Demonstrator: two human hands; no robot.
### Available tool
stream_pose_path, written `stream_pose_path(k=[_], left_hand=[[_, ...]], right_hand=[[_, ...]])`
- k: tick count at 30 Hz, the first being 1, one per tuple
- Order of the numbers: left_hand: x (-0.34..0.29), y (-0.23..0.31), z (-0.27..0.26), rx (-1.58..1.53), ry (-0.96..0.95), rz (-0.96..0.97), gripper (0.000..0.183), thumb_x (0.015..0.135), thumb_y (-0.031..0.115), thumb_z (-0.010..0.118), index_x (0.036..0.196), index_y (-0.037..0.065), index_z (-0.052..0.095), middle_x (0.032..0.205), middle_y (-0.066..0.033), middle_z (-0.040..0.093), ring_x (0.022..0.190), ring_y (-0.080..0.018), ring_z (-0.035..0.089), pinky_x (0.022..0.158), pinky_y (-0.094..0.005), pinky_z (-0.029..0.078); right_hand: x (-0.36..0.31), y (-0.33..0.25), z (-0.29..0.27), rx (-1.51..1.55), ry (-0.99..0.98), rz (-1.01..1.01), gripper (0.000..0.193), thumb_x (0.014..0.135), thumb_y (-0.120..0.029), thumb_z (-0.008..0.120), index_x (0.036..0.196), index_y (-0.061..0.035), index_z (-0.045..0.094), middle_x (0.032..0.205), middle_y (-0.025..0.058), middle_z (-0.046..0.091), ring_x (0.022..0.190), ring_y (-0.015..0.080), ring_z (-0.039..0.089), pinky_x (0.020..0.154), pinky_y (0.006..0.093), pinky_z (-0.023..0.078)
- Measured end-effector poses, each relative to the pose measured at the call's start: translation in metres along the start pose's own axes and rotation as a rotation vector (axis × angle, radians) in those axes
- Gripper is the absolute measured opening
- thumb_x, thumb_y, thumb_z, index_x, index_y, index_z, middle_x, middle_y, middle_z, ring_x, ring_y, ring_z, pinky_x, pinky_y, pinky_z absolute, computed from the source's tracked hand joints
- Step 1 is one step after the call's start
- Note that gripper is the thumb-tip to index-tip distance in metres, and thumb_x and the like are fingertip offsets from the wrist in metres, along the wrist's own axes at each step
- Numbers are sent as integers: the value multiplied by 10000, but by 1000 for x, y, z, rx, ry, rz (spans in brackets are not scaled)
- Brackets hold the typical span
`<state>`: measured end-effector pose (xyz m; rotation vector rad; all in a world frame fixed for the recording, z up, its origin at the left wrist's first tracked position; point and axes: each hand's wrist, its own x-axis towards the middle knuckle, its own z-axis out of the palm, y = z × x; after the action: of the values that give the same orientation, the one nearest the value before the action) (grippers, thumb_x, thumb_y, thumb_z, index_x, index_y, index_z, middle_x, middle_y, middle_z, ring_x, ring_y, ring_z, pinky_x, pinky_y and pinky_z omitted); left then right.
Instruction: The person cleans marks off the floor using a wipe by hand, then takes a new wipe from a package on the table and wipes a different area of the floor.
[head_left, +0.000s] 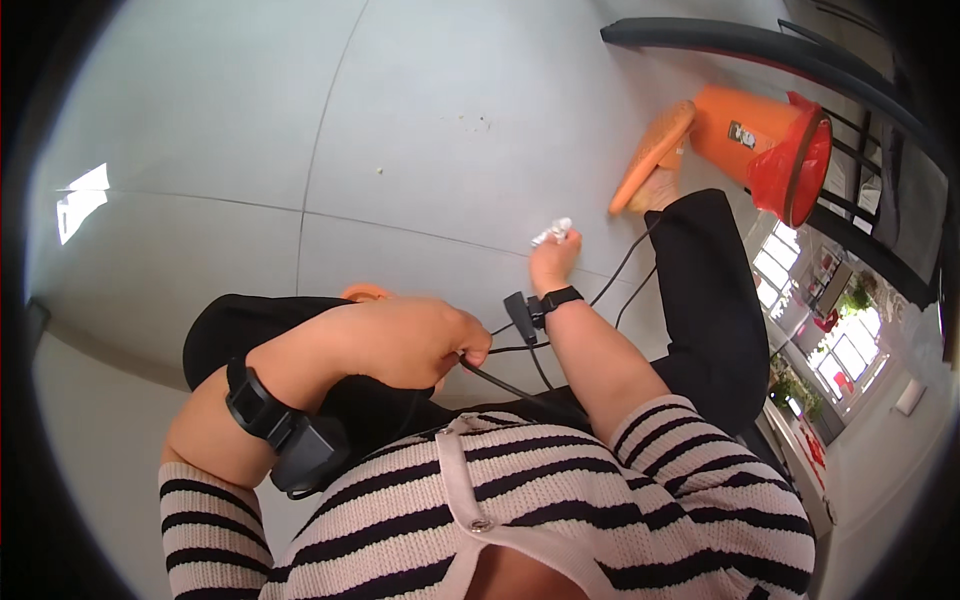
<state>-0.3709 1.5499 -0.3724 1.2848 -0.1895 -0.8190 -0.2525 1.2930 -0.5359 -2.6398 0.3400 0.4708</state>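
Note:
My right hand (556,262) is closed round a crumpled white tissue (553,232), held out above the grey tiled floor. In front of my body, my left hand (430,340) is curled with its fingers closed on a black cable (505,385). The cable runs from that hand toward my lap. A black strapped device (525,312) sits on my right wrist, and a second strapped device (285,430) is on my left forearm. The palm side of my left hand is hidden.
An orange bin (745,130), tipped in view with a red bag lining (795,155), stands at the right. Near it is my foot in an orange slipper (655,155). A dark curved bar (740,45) crosses the upper right. Small crumbs (470,122) lie on the floor.

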Motion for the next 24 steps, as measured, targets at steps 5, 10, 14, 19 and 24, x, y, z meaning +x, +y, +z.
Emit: stream_pose_path(k=[5, 10, 14, 19, 24], left_hand=[[13, 10, 2, 255, -63, -15, 70, 788, 44, 540, 842, 3, 558, 864, -119, 602, 800, -330, 588, 681, -395, 458], [8, 6, 8, 214, 5, -22, 86, 795, 79, 534, 795, -4, 555, 756, -173, 587, 761, -362, 574, 682, -438, 431], [0, -4, 9, 160, -2, -43, 94, 800, 88, 536, 787, -3, 557, 742, -173, 587, 768, -359, 578, 682, -435, 438], [-3, -3, 6, 234, 107, -10, 89, 798, 86, 544, 759, 6, 548, 720, -170, 581, 751, -346, 575, 667, -429, 431], [-10, 2, 1, 195, 99, -50, 59, 760, 63, 567, 762, 7, 548, 721, -161, 584, 746, -341, 576, 657, -422, 432]], right_hand=[[24, 58, -4, -179, 83, 113, 262, 754, 17, 484, 1015, 30, 470, 1032, 202, 502, 946, 359, 520, 826, 437, 427], [-20, 42, 20, -278, -51, -38, 226, 752, 5, 507, 975, 34, 488, 1006, 209, 511, 940, 369, 519, 813, 442, 421], [-41, -7, 44, 28, -228, -97, 176, 762, -33, 550, 918, 38, 510, 943, 210, 548, 913, 366, 539, 806, 428, 421], [0, -93, 92, 244, -241, -180, 190, 764, -51, 577, 922, 39, 523, 892, 188, 577, 857, 352, 566, 782, 420, 437], [-8, -67, 78, 454, -337, -230, 187, 830, -31, 557, 978, 42, 471, 884, 126, 593, 686, 177, 623, 542, 280, 516]])
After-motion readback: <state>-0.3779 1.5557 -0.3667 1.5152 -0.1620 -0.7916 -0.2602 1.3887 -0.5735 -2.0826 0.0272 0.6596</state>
